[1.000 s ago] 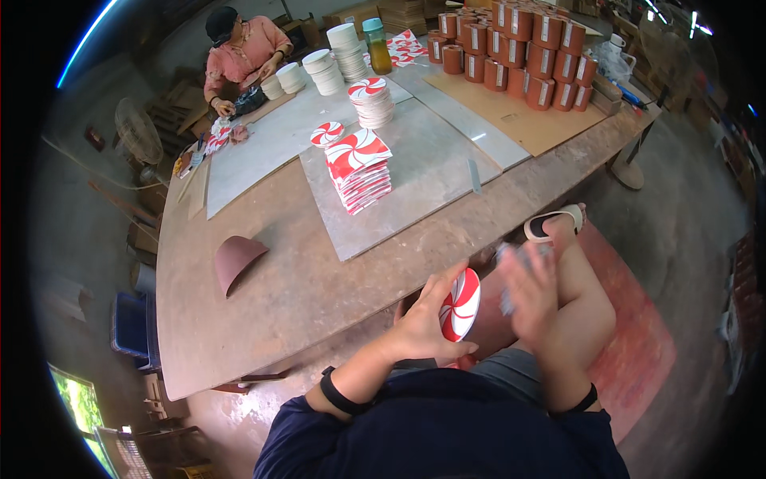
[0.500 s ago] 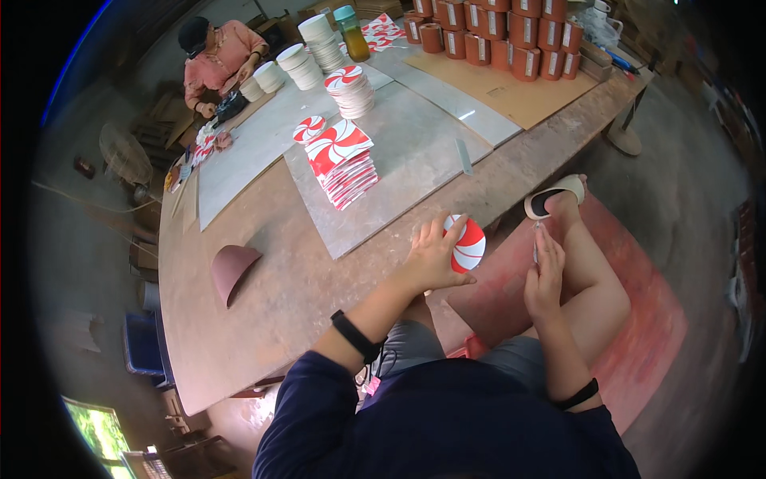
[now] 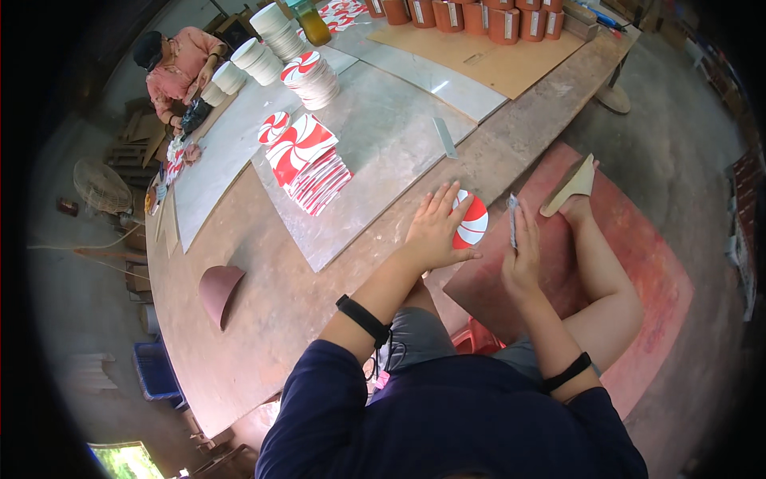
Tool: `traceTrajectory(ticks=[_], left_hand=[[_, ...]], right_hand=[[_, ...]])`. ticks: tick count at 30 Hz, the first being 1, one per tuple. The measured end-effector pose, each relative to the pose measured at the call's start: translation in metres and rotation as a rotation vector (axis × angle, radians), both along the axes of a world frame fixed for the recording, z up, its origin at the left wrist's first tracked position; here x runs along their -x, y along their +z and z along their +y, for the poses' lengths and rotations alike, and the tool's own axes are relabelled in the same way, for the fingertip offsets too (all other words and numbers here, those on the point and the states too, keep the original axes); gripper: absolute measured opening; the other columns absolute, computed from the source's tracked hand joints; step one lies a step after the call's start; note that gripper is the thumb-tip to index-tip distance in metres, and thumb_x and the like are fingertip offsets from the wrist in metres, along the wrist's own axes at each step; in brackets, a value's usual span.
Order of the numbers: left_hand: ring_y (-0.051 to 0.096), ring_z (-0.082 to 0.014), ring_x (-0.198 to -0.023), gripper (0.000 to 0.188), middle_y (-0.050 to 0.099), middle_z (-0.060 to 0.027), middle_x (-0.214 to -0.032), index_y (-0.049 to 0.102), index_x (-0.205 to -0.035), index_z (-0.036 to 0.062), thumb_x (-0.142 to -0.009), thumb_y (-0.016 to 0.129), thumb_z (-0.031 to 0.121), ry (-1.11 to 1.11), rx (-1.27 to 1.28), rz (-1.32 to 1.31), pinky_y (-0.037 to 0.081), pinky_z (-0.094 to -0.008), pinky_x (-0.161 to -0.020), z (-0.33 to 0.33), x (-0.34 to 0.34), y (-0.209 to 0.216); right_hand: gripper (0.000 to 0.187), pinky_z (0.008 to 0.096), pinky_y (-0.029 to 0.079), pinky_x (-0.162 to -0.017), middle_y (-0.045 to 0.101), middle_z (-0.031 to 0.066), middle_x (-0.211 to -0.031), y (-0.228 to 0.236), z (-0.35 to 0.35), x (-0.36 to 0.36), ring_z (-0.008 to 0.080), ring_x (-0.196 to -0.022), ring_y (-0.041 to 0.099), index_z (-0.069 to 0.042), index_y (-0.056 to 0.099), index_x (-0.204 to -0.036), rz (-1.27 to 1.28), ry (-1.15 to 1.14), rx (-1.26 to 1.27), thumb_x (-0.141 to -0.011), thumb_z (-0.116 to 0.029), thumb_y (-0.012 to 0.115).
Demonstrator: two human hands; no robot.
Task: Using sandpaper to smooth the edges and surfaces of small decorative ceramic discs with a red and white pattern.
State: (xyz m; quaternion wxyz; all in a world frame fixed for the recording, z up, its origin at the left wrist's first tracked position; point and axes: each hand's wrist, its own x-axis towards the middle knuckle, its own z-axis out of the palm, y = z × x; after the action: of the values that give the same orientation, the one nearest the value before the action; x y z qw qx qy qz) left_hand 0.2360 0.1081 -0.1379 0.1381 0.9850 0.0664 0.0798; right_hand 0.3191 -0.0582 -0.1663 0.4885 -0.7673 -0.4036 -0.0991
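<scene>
My left hand (image 3: 435,230) is at the table's near edge, its fingers and thumb around a round disc (image 3: 474,219) with a red and white swirl. To the right of the disc, my right hand (image 3: 522,257) is closed on a slim grey tool (image 3: 512,221) that points upward; its exact kind cannot be made out. Farther off stands a stack of square swirl-printed sheets (image 3: 303,152), with a small swirl disc (image 3: 274,128) beside it. Behind that rises a stack of white discs (image 3: 321,86), topped by another swirl print.
A curved brown-pink piece (image 3: 219,295) lies on the table (image 3: 279,335) at left. A metal strip (image 3: 444,137) rests near the grey sheet's edge. Terracotta-coloured pots (image 3: 471,17) stand at the back. A co-worker (image 3: 179,68) works at far left. A red board (image 3: 638,291) lies at right.
The view has shifted, so the table items sit lower or farther left. My right hand has come nearer the disc with the slim tool. My left hand's fingers have straightened somewhat; it keeps the disc.
</scene>
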Motion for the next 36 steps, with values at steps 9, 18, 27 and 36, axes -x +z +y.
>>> traceTrajectory(ticks=[9, 18, 27, 36], left_hand=[[0.019, -0.0359, -0.131, 0.100, 0.019, -0.0222, -0.141, 0.026, -0.134, 0.0039, -0.058, 0.071, 0.051, 0.050, -0.069, 0.106, 0.018, -0.0467, -0.106, -0.009, 0.001, 0.004], [0.021, -0.0358, -0.130, 0.102, 0.022, -0.0207, -0.140, 0.025, -0.135, 0.0045, -0.054, 0.077, 0.037, 0.051, -0.073, 0.048, 0.019, -0.0465, -0.106, -0.002, -0.003, 0.001], [0.020, -0.0321, -0.132, 0.096, 0.020, -0.0170, -0.142, 0.025, -0.136, 0.0052, -0.059, 0.074, 0.033, 0.082, -0.169, 0.132, 0.020, -0.0434, -0.107, -0.009, -0.006, 0.003], [0.024, -0.0356, -0.129, 0.092, 0.025, -0.0199, -0.139, 0.027, -0.134, 0.0033, -0.059, 0.074, 0.029, 0.048, -0.193, 0.069, 0.023, -0.0455, -0.105, -0.007, -0.006, 0.001]], right_hand=[[0.059, 0.0441, 0.021, -0.105, 0.033, 0.0240, -0.134, -0.046, 0.002, 0.000, 0.0399, -0.124, 0.030, 0.002, 0.036, -0.129, 0.076, -0.050, 0.010, -0.070, 0.007, 0.039], [0.062, 0.0430, 0.019, -0.106, 0.029, 0.0257, -0.135, -0.037, 0.014, 0.012, 0.0391, -0.128, 0.026, 0.004, 0.033, -0.130, 0.247, -0.073, -0.070, -0.069, 0.010, 0.042], [0.060, 0.0444, 0.019, -0.104, 0.025, 0.0271, -0.137, -0.013, 0.022, 0.020, 0.0407, -0.127, 0.025, 0.006, 0.029, -0.132, 0.037, -0.033, -0.185, -0.074, 0.007, 0.045], [0.055, 0.0478, 0.021, -0.103, 0.024, 0.0281, -0.136, -0.003, 0.030, 0.016, 0.0440, -0.126, 0.025, 0.006, 0.029, -0.132, -0.027, -0.016, -0.282, -0.079, 0.003, 0.043]])
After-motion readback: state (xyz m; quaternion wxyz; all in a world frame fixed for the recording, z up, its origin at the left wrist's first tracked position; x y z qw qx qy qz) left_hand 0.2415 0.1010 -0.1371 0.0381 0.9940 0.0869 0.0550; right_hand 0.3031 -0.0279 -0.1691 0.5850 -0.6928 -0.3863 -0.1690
